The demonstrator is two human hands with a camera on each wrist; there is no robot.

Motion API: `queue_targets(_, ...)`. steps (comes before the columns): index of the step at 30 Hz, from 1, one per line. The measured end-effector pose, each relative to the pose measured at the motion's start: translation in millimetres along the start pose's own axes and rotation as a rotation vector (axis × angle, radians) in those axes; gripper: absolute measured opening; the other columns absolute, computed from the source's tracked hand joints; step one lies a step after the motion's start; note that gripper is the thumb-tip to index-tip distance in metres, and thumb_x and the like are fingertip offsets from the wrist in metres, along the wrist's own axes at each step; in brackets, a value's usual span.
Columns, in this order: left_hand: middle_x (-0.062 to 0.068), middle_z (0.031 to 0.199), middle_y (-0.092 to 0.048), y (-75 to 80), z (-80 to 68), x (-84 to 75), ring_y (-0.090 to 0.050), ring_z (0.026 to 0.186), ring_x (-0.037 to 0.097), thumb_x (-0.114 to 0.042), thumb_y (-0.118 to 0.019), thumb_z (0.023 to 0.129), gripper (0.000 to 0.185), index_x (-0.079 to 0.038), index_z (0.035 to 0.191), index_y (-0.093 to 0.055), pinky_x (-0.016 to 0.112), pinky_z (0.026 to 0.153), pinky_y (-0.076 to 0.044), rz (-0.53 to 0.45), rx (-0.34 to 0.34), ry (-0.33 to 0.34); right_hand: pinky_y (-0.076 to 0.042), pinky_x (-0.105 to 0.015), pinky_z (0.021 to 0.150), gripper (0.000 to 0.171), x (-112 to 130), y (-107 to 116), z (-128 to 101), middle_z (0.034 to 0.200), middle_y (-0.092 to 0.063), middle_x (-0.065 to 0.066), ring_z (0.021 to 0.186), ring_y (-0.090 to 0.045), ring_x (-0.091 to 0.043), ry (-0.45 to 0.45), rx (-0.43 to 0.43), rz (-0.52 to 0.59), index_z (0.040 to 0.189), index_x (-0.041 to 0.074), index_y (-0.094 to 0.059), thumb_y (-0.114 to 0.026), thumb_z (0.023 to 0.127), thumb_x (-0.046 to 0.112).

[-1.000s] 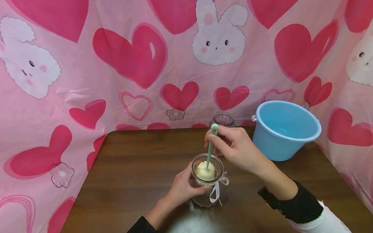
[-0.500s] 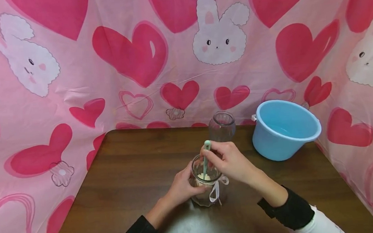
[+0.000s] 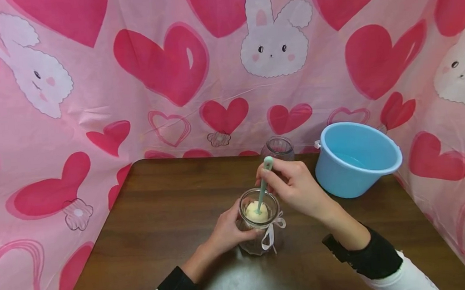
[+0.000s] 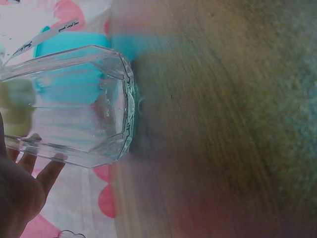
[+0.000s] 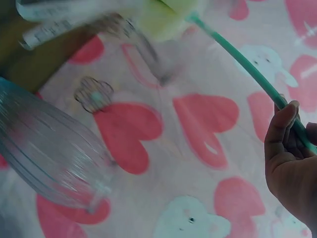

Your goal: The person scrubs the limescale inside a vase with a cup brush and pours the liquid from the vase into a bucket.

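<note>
A left hand [image 3: 224,231] wraps its fingers round a smooth, breakable glass jar [image 3: 259,222] while right hand [image 3: 297,187] fingers pinch a light, thin sponge brush [image 3: 262,192] near its top.

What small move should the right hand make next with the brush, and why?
Probably push the brush back down: its yellow sponge head sits near the glass jar mouth, the right hand grips the handle, and the left hand steadies the jar.

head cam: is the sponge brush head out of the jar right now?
No. The yellow sponge head sits inside the glass jar, while the right hand holds the green handle.
</note>
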State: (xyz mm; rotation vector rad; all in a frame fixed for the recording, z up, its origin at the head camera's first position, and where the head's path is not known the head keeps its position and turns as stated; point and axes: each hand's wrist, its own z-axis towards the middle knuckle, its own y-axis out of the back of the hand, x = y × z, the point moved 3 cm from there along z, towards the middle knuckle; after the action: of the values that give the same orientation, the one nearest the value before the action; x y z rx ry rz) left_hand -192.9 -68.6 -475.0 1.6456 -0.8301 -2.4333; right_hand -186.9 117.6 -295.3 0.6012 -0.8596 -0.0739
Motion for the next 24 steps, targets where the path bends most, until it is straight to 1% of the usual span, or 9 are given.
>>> queue_targets(3,0.002,0.132,-0.069,-0.4,0.7,0.5,-0.068,0.112,0.02,-0.03,-0.093,0.076,0.088,-0.015,0.151,-0.048,0.041,0.094,-0.055,-0.009,0.007,0.014,-0.056,-0.03,0.063,0.01,-9,-8,-4,0.086,-0.071,0.0,0.068,-0.063,-0.02,-0.062,0.025,0.014,0.104,0.011,-0.072,-0.063,0.103,0.007)
queue_targets(7,0.004,0.135,-0.068,-0.5,1.6,0.8,-0.066,0.119,0.024,-0.03,-0.093,0.078,0.09,-0.016,0.153,-0.046,0.048,0.101,-0.051,-0.043,0.03,0.036,-0.057,-0.03,0.065,0.01,-20,-19,-9,0.085,-0.069,0.001,0.07,-0.063,-0.021,-0.134,0.06,0.034,0.105,0.011,-0.072,-0.063,0.104,0.013)
queue_targets(10,0.009,0.133,-0.069,0.0,2.8,0.8,-0.068,0.117,0.028,-0.028,-0.092,0.079,0.089,-0.016,0.153,-0.046,0.051,0.101,-0.05,-0.048,0.034,0.036,-0.058,-0.03,0.066,0.013,-25,-25,-12,0.084,-0.069,0.002,0.071,-0.063,-0.017,-0.162,0.078,0.026,0.106,0.009,-0.073,-0.063,0.104,0.016)
queue_targets(13,0.012,0.131,-0.07,0.4,3.9,0.5,-0.069,0.111,0.026,-0.027,-0.092,0.079,0.087,-0.014,0.152,-0.047,0.048,0.097,-0.052,-0.039,0.027,0.029,-0.058,-0.031,0.065,0.013,-27,-25,-12,0.084,-0.07,0.002,0.07,-0.063,-0.016,-0.178,0.078,0.021,0.106,0.008,-0.073,-0.064,0.104,0.017)
queue_targets(16,0.009,0.13,-0.071,0.8,3.4,0.1,-0.071,0.108,0.023,-0.026,-0.092,0.077,0.085,-0.011,0.148,-0.05,0.044,0.095,-0.054,-0.023,0.012,0.022,-0.058,-0.031,0.065,0.01,-23,-17,-8,0.086,-0.071,0.002,0.07,-0.064,-0.017,-0.161,0.054,0.022,0.106,0.01,-0.073,-0.063,0.104,0.014)
queue_targets(19,0.005,0.131,-0.07,0.3,2.2,-0.2,-0.071,0.106,0.021,-0.025,-0.093,0.075,0.083,-0.011,0.145,-0.052,0.042,0.094,-0.054,-0.012,0.003,0.018,-0.058,-0.032,0.063,0.01,-14,-4,-2,0.088,-0.072,0.0,0.068,-0.063,-0.017,-0.109,-0.007,0.037,0.103,0.011,-0.072,-0.063,0.104,0.01)
queue_targets(21,0.005,0.131,-0.07,-0.3,1.8,-0.3,-0.072,0.106,0.021,-0.026,-0.093,0.074,0.083,-0.012,0.145,-0.052,0.042,0.094,-0.054,-0.009,0.0,0.017,-0.057,-0.031,0.06,0.011,-8,3,2,0.088,-0.073,-0.001,0.066,-0.063,-0.017,-0.069,-0.044,0.044,0.1,0.01,-0.072,-0.062,0.103,0.008)
queue_targets(24,0.005,0.132,-0.07,-1.4,1.4,0.4,-0.072,0.106,0.021,-0.027,-0.093,0.074,0.083,-0.012,0.145,-0.052,0.042,0.095,-0.054,-0.012,0.001,0.016,-0.057,-0.031,0.059,0.011,-3,8,4,0.088,-0.073,-0.001,0.064,-0.063,-0.018,-0.042,-0.057,0.048,0.099,0.009,-0.072,-0.062,0.103,0.007)
